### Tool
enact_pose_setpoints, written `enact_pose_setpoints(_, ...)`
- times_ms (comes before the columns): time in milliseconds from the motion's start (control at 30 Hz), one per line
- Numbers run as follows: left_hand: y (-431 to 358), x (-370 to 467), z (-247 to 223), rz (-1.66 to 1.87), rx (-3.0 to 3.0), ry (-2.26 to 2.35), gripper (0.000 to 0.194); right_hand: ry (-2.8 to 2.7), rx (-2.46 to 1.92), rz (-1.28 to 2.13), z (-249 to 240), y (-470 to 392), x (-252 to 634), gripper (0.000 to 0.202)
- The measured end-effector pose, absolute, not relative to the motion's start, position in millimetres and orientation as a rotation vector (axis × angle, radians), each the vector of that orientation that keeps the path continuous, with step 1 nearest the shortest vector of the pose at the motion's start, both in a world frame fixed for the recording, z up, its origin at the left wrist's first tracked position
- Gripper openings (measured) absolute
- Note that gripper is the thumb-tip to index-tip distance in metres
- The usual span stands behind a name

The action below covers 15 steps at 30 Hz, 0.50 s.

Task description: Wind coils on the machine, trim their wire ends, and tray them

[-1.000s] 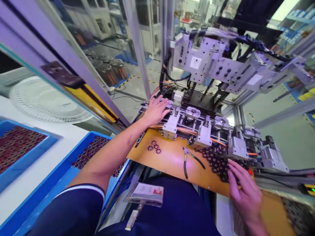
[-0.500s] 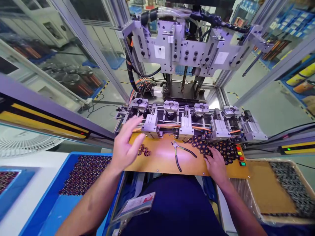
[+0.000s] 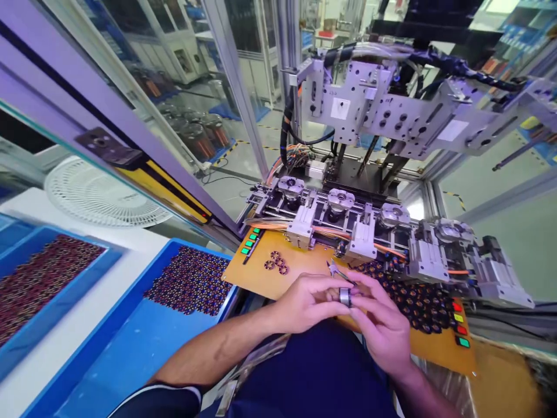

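A small stator (image 3: 345, 296), a ring with a silvery side, is held between my two hands above the front of the tan board (image 3: 243, 276). My left hand (image 3: 300, 305) pinches it from the left, thumb below and fingers above. From the right, the fingers of my right hand (image 3: 385, 328) close on the same ring. Just behind my fingers lie the cutting pliers (image 3: 333, 268), their handles mostly hidden. Several loose copper-coloured stators (image 3: 276, 263) lie on the board to the left. A dense group of dark stators (image 3: 418, 299) covers its right part.
Behind the board stands a row of clamping fixtures (image 3: 340, 200) below a metal machine plate (image 3: 369, 104). Blue trays (image 3: 126, 337) of stators stand at the left, near a white fan guard (image 3: 104, 194). Coloured buttons (image 3: 459, 318) line the board's right end.
My left hand has come down and right from near the fixtures. My right hand has left the dark stators, and both now hold one stator. The view has swung left.
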<state>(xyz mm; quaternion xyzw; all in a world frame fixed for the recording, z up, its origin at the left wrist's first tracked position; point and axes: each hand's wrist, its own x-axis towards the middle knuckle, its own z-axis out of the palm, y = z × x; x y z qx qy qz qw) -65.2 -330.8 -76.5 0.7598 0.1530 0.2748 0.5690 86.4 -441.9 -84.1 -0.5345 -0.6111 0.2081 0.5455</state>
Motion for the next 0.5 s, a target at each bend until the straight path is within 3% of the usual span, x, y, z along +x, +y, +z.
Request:
enact_pose_setpoints(200,-325.7,-75.8,-83.6,0.952,1.977,0.353,0.026,-1.402,-1.301,0.672,-90.5,-422.2,85.3,0.011)
enact_pose_setpoints(500,-311.2,-86.8,-96.2,1.009,2.032,0.533,0.038,-1.639,-1.241,0.616,-68.1,-382.5,99.6,0.014)
